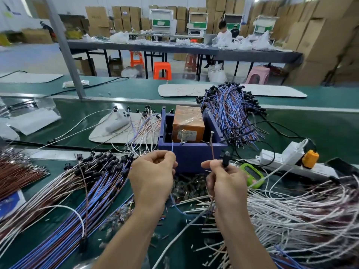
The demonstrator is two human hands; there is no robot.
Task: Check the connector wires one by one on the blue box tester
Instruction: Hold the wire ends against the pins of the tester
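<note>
As both hands sit just before blue box point(191, 156), left hand point(153, 177) pinches blue wire tip point(172, 147), right hand point(228, 183) pinches brown wire tip point(213, 152) plus black connector point(225, 161); tips held upright, likely to reach two screws point(211, 137) inside box. Big wire bundle point(231, 111) lies behind box, right side.

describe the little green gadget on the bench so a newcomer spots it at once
Start at the blue box tester in the middle of the bench. Just right of it, past the right hand, lies the green gadget, in front of the white power strip. It alone is lime green, with a dark screen.
</note>
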